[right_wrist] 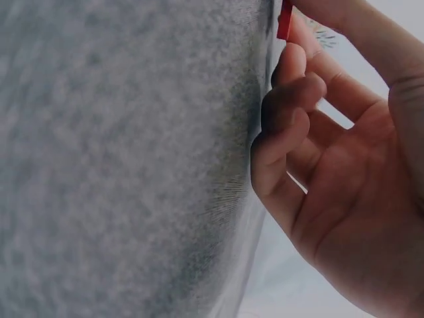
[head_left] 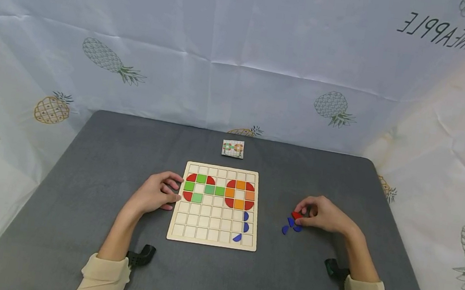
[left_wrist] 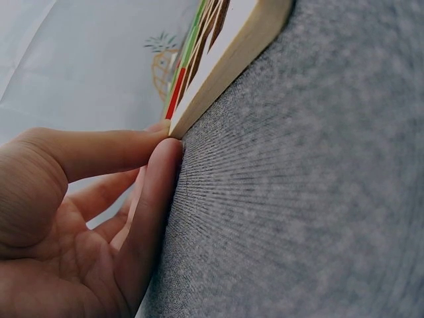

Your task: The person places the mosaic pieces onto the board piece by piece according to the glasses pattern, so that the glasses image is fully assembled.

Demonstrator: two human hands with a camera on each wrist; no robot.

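Note:
A wooden grid board (head_left: 207,222) lies mid-table, bearing red quarter-round, green square and orange square pieces in its upper half. Blue half-round pieces (head_left: 237,237) sit at its lower right. My left hand (head_left: 154,192) rests at the board's left edge, its thumb tip and a fingertip touching the side; in the left wrist view the thumb meets the board's edge (left_wrist: 222,76). To the right of the board, my right hand (head_left: 323,214) pinches a red piece (right_wrist: 285,21) between thumb and finger, low over the table. The fingers partly hide its shape.
Several loose blue half-round pieces (head_left: 285,230) lie on the grey table (head_left: 284,287) just left of the right hand. Beyond the board stands or lies a small pattern card (head_left: 233,148); I cannot tell which. A pineapple-print cloth (head_left: 221,90) hangs behind the table.

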